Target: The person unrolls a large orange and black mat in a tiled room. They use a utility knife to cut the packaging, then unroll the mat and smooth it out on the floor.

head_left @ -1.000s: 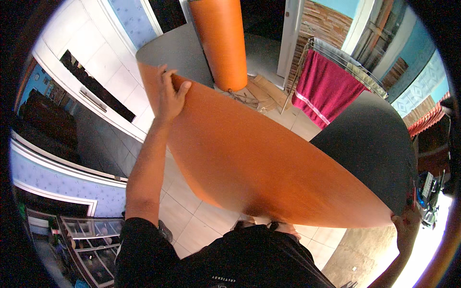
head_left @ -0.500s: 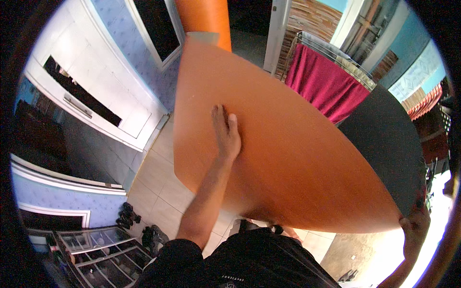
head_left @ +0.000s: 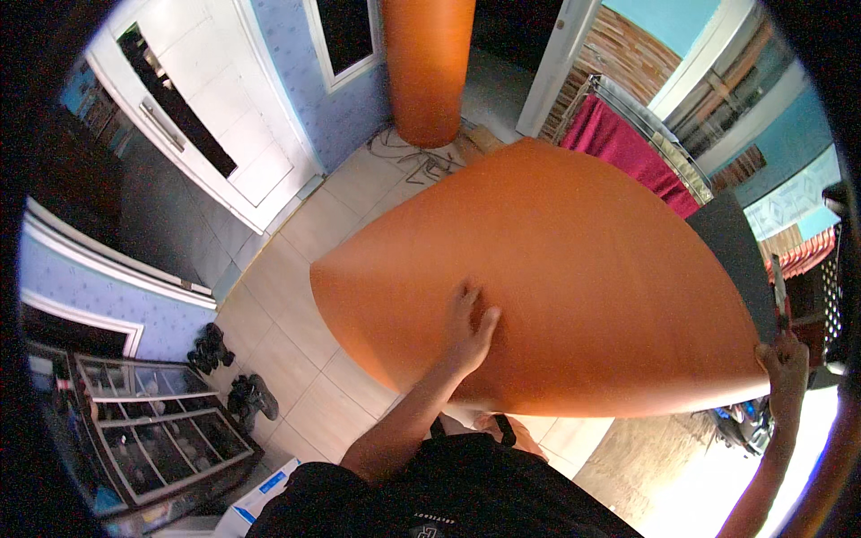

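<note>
Left hand (head_left: 468, 327) lies flat and open on the big orange flexible sheet (head_left: 574, 269), right hand (head_left: 785, 363) pinches its lower-right edge, so keep pressure even to avoid creasing.

A plain orange sheet (head_left: 574, 269), unpatterned and matte, is filling the centre, its dark grey-black underside (head_left: 737, 260) showing at three o'clock. An orange roll (head_left: 429, 67) of the same shade is standing at twelve o'clock. A crimson cloth (head_left: 628, 148) is hanging over a silvery drying rack (head_left: 668, 134) at two o'clock. Pale cream floor tiles (head_left: 296, 296) with thin grey joints are spreading at eight o'clock, dark shoes (head_left: 229, 372) lying on them. Lilac-blue wallpaper (head_left: 287, 63) with a fine dotted pattern is running at eleven o'clock beside a white panelled door (head_left: 215, 117). A turquoise wall (head_left: 682, 20) is glowing at one o'clock, above brown striped brickwork (head_left: 610, 54).
</note>
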A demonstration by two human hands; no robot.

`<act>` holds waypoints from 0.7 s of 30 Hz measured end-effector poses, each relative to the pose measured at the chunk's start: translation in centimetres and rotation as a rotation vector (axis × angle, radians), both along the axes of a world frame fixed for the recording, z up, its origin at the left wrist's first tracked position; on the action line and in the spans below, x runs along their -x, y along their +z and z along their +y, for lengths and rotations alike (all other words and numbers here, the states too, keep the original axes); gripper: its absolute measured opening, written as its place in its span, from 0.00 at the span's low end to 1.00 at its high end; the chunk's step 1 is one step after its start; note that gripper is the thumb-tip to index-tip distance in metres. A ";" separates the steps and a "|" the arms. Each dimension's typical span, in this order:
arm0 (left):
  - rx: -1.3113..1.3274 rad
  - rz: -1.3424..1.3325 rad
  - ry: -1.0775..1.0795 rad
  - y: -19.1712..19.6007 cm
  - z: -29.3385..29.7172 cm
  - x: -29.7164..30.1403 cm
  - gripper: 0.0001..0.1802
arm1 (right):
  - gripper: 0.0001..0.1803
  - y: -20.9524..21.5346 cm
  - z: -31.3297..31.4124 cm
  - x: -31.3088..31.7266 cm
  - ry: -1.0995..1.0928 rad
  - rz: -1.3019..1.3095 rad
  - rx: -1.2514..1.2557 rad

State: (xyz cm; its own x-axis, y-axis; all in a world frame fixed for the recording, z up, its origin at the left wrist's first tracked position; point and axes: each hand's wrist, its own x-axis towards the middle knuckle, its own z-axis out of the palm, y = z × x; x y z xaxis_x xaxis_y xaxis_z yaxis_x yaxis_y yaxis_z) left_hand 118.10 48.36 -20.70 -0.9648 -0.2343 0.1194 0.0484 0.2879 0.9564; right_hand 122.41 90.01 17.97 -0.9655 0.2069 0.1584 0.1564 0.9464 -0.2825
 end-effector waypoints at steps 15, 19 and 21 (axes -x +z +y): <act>-1.885 -0.811 0.435 -15.7 19.6 -19.9 0.52 | 0.22 -1.6 -10.4 16.5 0.490 -0.209 0.190; -2.123 -0.560 0.362 -14.7 23.9 -18.7 0.64 | 0.19 -1.5 -15.9 16.4 0.683 -0.276 0.450; -2.055 -0.519 0.615 -12.7 25.1 -17.3 0.65 | 0.16 -2.2 -18.0 15.9 0.708 -0.313 0.519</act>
State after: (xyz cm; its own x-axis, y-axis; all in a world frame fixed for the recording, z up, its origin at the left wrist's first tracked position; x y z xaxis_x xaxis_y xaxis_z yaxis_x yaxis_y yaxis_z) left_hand 135.41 73.42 -33.43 -0.5993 0.1375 -0.7886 0.0873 -0.9681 -0.2351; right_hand 106.47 72.05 15.76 -0.8767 -0.4747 -0.0774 -0.2687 0.6169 -0.7397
